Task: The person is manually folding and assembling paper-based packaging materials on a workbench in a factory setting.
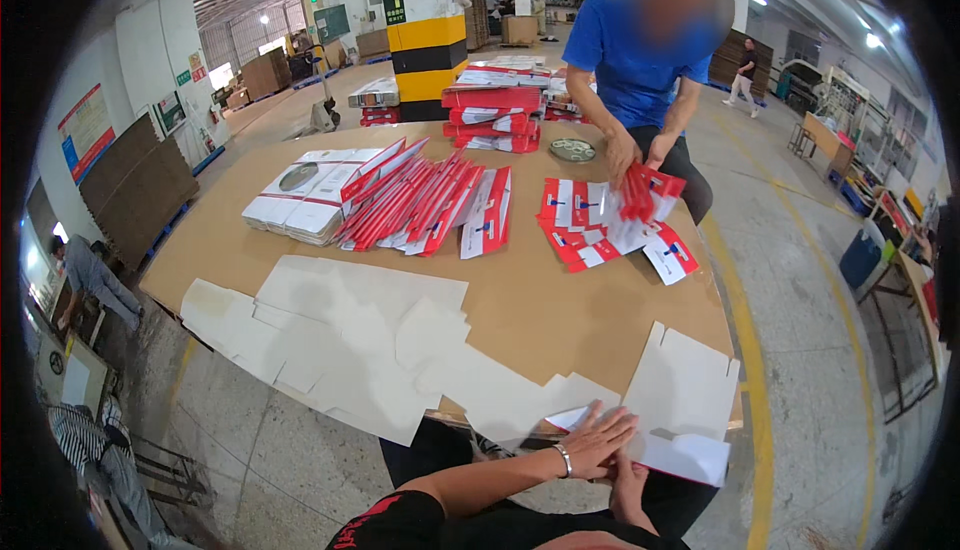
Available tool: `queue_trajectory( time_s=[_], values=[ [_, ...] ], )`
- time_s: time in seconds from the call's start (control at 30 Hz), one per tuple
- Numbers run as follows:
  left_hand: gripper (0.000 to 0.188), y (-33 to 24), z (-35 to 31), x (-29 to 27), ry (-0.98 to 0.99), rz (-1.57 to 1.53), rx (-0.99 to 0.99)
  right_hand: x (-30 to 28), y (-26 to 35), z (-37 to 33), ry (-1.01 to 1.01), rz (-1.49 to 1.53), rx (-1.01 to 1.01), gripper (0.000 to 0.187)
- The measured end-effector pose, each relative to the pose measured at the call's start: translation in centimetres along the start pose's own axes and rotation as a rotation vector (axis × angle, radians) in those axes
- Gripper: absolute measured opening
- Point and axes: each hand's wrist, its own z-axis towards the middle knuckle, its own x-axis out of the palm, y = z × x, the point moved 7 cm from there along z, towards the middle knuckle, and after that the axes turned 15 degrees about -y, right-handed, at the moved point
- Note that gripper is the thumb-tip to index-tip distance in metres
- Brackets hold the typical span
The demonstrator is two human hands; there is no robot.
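A flat white carton blank (682, 380) lies at the table's near right edge, with a folded strip (688, 455) along its near side showing a thin red border. My left hand (597, 440), a metal band at its wrist, presses on the blank's near left corner with fingers stretched out. Close beside it, my right hand (628, 482) grips the near edge of the same blank from below; some of its fingers are hidden. Several more white carton blanks (360, 320) spread in an overlapping row along the near edge to the left.
Across the brown table (520, 300), a person in a blue shirt (630, 60) handles red-and-white folded cartons (590, 225). A fanned row of such cartons (430, 205) lies beside a tied white stack (310, 195). A round dish (572, 150) and red bundles (495, 115) sit at the far side.
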Motion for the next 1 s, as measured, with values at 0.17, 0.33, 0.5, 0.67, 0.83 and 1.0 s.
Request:
queue_trajectory(
  time_s=[0.17, 0.33, 0.5, 0.67, 0.83, 1.0],
  values=[
    [0.104, 1.5, -1.0, -1.4, -0.074, 0.128, -0.268, -3.3, 10.8, 1.8, -0.356, -0.275, -0.877, 0.015],
    [0.102, 1.3, -0.5, 0.6, 0.006, -0.015, -0.186, 1.6, 13.4, -1.4, -0.156, -0.665, -1.376, 0.046],
    [0.105, 0.8, -3.5, -1.8, 0.006, -0.021, -0.151, 2.3, 11.8, 1.1, 0.001, -1.019, -1.503, 0.041],
    [0.091, 5.9, -12.4, -5.2, -0.271, 0.211, -0.14, 0.8, 13.5, 2.5, -0.016, -1.018, -1.482, 0.04],
    [0.048, 10.2, -14.3, -9.2, -0.384, -0.067, -0.166, 0.1, 13.3, 3.8, 0.023, -1.041, -1.373, 0.042],
    [0.017, 11.6, -12.1, -11.0, -0.591, -0.302, -0.305, -1.2, 12.9, 4.7, 0.025, -0.939, -1.323, 0.04]
  ],
)
